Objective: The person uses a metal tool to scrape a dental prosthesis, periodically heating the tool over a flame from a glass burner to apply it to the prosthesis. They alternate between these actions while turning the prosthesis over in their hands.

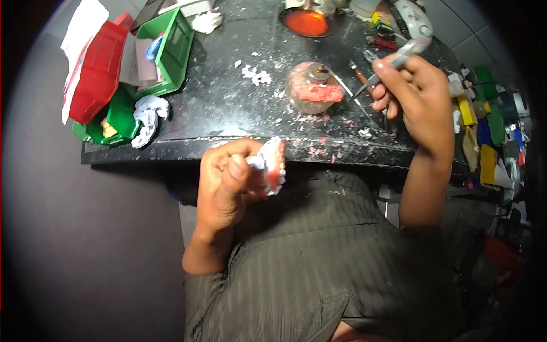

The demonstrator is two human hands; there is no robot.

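Observation:
In my left hand [228,176], near the front edge of the workbench, is a denture model [273,166] with pink wax and white plaster; fingers and thumb close around it. My right hand [413,85], raised over the right side of the bench, pinches a grey wax knife [393,67]. Its pointed tip slants down and left, apart from the model. Between the hands stands a glass spirit burner [307,102] with a metal neck. A piece of pink wax [325,93] lies against its near side.
Slim tools [360,74] lie right of the burner. Behind it sits a dark dish with a glowing orange middle [306,23]. Green bins [181,54] and a red bin [102,68] crowd the left. Plaster crumbs [256,75] and wax scraps litter the black bench [228,102].

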